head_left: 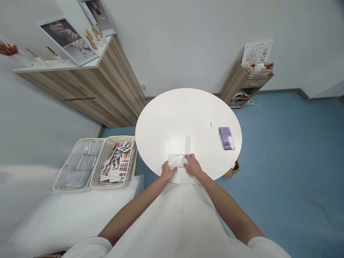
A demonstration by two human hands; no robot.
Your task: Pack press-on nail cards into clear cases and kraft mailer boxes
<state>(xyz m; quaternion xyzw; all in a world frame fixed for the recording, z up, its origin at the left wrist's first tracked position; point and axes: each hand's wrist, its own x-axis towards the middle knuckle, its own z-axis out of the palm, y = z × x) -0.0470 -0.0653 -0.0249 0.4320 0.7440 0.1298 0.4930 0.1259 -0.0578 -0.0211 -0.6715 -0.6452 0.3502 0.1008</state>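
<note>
A thin white sheet [179, 144] lies on the round white table [188, 107] close to its near edge, with its near part folded over. My left hand [168, 171] is at the sheet's near left corner, thumb and fingers apart, with the sheet's edge between them. At the near right side, my right hand [192, 165] has its fingertips on the folded part. Both hands touch the sheet, and its lower corners are partly covered by them.
A purple, blurred flat object [227, 138] lies at the table's right. Left of the table, a perforated basket [100, 165] holds many printed cards, beside a basket of clear packets [77, 165]. A wooden cabinet [118, 82] stands at back left, a small shelf [233, 80] at back right.
</note>
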